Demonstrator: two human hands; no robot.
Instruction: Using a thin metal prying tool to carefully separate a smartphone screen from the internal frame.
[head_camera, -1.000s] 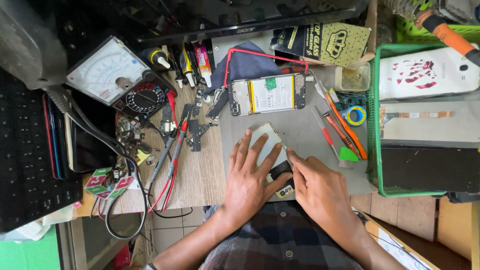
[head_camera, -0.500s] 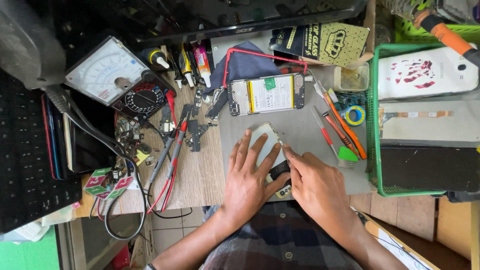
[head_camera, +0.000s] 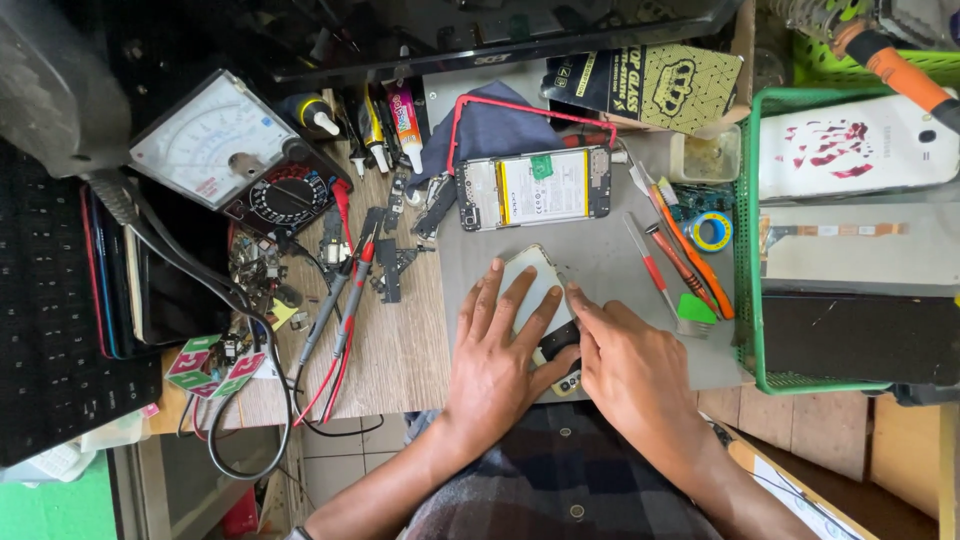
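Grey mat (head_camera: 600, 265) on wooden tabletop (head_camera: 400, 350), head view: pale phone back cover (head_camera: 532, 285) pinned flat under spread left hand (head_camera: 497, 365), right hand (head_camera: 628, 365) beside, fingertip at its edge; opened phone (head_camera: 533, 188) beyond, analog multimeter (head_camera: 215, 150) far left.

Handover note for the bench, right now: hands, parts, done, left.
Left hand: flat, fingers spread, pressing on the pale phone panel on the grey mat.
Right hand: beside it, fingertips at the panel's lower right edge, by a small dark part; grip hidden.
Opened phone, back off and battery exposed, lies higher on the mat, untouched.
Red-handled tools and green pick lie right of the hands; analog multimeter far left, probes unused.
Done: phone opened.
Left: panel not yet on the phone.
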